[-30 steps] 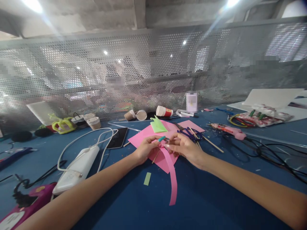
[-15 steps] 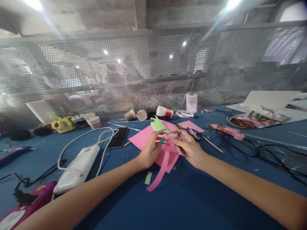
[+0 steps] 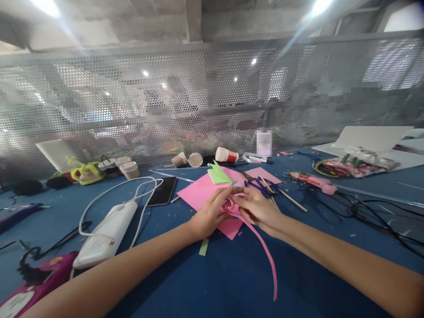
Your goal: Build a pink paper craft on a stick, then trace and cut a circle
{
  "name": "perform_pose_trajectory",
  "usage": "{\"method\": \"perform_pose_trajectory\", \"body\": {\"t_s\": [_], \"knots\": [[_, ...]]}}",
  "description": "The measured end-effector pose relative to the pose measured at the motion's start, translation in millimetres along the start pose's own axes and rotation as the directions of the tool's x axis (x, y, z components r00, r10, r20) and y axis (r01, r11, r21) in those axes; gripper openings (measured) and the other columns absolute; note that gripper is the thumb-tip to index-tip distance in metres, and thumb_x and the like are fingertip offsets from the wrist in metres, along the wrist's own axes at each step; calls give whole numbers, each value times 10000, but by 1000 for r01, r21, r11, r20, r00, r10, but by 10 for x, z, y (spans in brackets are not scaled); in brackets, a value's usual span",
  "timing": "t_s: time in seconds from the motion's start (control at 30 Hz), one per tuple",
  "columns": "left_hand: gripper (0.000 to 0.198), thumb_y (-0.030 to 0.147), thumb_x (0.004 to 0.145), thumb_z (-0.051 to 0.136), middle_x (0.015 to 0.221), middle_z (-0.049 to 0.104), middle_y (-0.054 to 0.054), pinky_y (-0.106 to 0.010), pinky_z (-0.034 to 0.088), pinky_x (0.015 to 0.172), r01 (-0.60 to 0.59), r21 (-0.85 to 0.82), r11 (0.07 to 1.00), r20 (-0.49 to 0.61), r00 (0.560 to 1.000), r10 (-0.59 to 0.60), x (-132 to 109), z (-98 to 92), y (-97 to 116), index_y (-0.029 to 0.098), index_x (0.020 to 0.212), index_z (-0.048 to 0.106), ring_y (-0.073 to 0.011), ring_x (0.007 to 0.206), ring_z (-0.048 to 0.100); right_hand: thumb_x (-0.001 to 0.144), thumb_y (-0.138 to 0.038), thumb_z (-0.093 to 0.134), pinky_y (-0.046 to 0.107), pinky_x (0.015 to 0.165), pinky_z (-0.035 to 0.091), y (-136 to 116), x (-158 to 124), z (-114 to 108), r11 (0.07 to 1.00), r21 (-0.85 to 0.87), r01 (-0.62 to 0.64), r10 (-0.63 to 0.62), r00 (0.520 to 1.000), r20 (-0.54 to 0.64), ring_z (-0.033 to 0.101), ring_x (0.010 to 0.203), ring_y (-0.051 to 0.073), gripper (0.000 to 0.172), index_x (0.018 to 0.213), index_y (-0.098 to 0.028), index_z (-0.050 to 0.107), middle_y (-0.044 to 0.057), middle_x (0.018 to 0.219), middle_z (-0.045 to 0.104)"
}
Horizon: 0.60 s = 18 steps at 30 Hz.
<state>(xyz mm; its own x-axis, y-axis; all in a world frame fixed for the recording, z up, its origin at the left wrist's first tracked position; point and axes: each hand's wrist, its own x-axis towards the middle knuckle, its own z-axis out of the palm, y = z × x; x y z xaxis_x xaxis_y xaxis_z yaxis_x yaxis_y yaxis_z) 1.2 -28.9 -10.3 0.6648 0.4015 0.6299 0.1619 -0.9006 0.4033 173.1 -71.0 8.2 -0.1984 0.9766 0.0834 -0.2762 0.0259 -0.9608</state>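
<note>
A pink strip [image 3: 266,251], coiled at one end, is gripped in the fingers of the left hand [image 3: 207,216] and right hand [image 3: 264,212], its tail trailing near-right. Beneath lies a pink sheet [image 3: 198,189] on the bench [image 3: 165,282], blue-handled scissors [image 3: 259,184] to the right.

The left hand [image 3: 208,215] and right hand [image 3: 261,211] hold a coiled pink strip [image 3: 261,244] above the bench [image 3: 192,287]; stacked cups [image 3: 226,154] lie sideways near its far edge.

Your pink paper strip [image 3: 234,207] is coiled at one end, its long free tail arching down rightward, nearly edge-on.
</note>
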Motion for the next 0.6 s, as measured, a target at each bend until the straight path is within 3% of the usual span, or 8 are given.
{"method": "perform_pose_trajectory", "body": {"t_s": [0.17,0.3,0.47,0.6], "knots": [[584,182,850,573,1325,501,-135,-468,478,962,37,-36,999,21,999,-36,13,-38,55,282,1388,369,-266,1206,509,722,-371,712,166,286,320,-13,-12,-41,996,53,-66,60,992,107,416,289,44,340,923,-187,509,-78,524,547],[536,222,852,578,1308,530,-145,-431,511,917,45,-43,998,54,998,-42,24,-56,71,268,1361,416,-261,1162,552,668,-326,781,176,355,406,1,-25,-73,992,58,-114,100,972,210,473,351,40,450,1005,-195,514,-48,657,619],[531,187,889,498,1310,525,-146,-443,461,983,3,-17,1000,94,996,-1,16,-61,83,259,1396,355,-252,1199,523,611,-328,831,164,301,297,49,-19,-59,998,-42,-39,44,991,129,428,294,49,463,948,-180,551,-81,490,549],[690,229,867,552,1347,456,-157,-493,448,986,-19,108,994,-38,999,23,-14,-30,59,282,1457,199,-286,1240,468,606,-385,825,195,302,345,55,14,-61,998,-47,-29,31,999,35,351,257,31,427,917,-174,623,-70,481,563]]}}
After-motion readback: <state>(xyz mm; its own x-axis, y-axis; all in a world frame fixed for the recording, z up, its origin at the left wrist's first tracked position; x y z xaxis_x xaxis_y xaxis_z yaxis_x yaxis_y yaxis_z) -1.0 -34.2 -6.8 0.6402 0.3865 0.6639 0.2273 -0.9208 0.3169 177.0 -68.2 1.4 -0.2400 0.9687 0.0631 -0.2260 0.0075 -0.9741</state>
